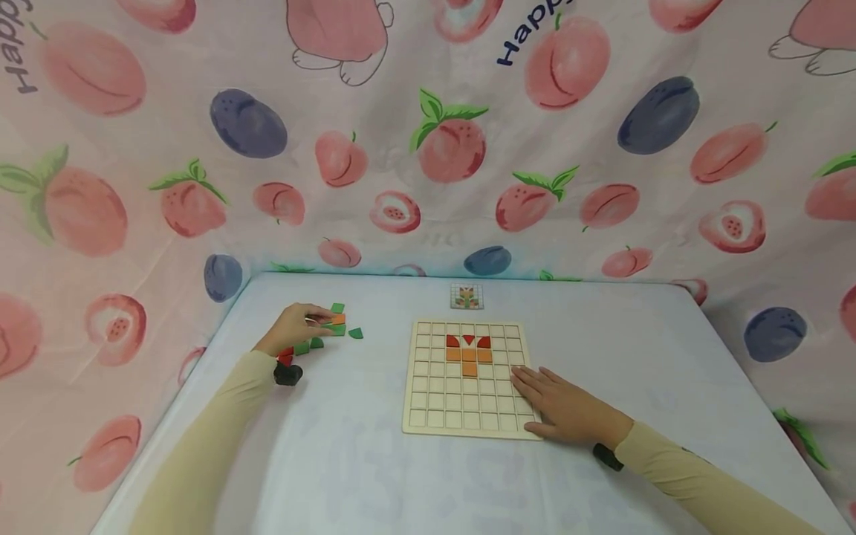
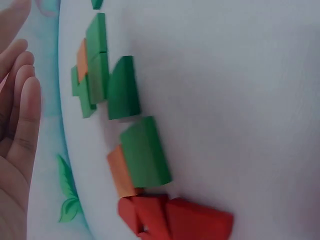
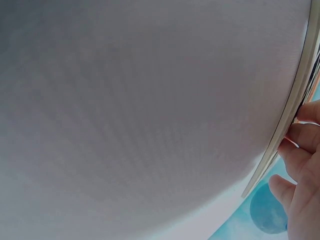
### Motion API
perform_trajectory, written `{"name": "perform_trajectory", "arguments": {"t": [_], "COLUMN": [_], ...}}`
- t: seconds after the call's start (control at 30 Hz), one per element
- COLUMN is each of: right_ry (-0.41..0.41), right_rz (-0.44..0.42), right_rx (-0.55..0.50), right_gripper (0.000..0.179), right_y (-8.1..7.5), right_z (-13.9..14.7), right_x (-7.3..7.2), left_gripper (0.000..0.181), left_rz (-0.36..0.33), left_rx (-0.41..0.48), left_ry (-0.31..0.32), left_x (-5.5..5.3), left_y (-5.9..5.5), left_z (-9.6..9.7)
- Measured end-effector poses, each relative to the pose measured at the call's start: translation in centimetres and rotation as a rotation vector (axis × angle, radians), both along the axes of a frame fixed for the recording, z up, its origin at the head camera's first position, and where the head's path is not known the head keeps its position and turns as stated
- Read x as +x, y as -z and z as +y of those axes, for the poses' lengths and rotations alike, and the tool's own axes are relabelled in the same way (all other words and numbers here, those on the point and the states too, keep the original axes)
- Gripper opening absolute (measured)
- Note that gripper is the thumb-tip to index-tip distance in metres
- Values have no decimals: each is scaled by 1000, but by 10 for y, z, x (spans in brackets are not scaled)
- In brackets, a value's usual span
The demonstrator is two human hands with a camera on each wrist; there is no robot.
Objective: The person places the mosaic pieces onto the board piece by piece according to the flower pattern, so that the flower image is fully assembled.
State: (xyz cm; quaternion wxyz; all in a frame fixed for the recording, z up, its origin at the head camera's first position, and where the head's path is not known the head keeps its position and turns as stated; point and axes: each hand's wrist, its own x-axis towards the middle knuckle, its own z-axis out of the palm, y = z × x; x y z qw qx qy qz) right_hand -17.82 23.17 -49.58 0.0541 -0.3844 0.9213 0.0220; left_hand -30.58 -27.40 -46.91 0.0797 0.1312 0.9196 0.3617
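Observation:
My left hand [image 1: 299, 327] reaches over the loose tiles at the left, its thumb and fingers apart. Right at its fingertips lie an orange tile [image 1: 339, 319] and a green square tile [image 1: 338, 330]. A green rounded tile [image 1: 357, 334] lies just to the right. In the left wrist view the fingers [image 2: 31, 102] stand beside the tiles with no tile showing in them. My right hand [image 1: 568, 405] rests with extended fingers on the right edge of the wooden grid board [image 1: 435, 420]. Red corner pieces [image 1: 452, 341] and orange squares [image 1: 469, 368] sit in its upper middle cells.
Behind the board lies a small picture card [image 1: 466, 296] with a flower-like pattern. Nearer the left wrist are red tiles [image 2: 200, 217] and another green tile [image 2: 145, 152]. A fruit-printed cloth [image 1: 441, 215] hangs behind the white table [image 1: 348, 461].

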Motion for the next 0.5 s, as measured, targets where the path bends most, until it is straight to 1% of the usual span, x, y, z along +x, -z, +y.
{"name": "perform_trajectory", "arguments": {"t": [0.07,0.17,0.23,0.33,0.4,0.5], "right_ry": [2,0,-3,-10,-16,-34], "right_rz": [0,1,2,17,31,57], "right_rx": [2,4,5,2,-4,-25], "right_gripper": [77,77,77,77,77,77], "right_y": [0,1,1,1,2,3], "right_z": [0,1,1,1,2,2], "right_x": [0,0,-1,-1,-1,-1], "left_gripper": [40,39,38,37,37,37], "left_rz": [-5,-15,-3,30,50,61], "left_rx": [8,24,33,36,23,1], "left_ry": [-3,-7,-1,15,19,19], "left_x": [-1,-2,-2,-5,-8,-11], "left_y": [6,14,17,23,26,30], "left_z": [0,6,13,20,24,29]}}
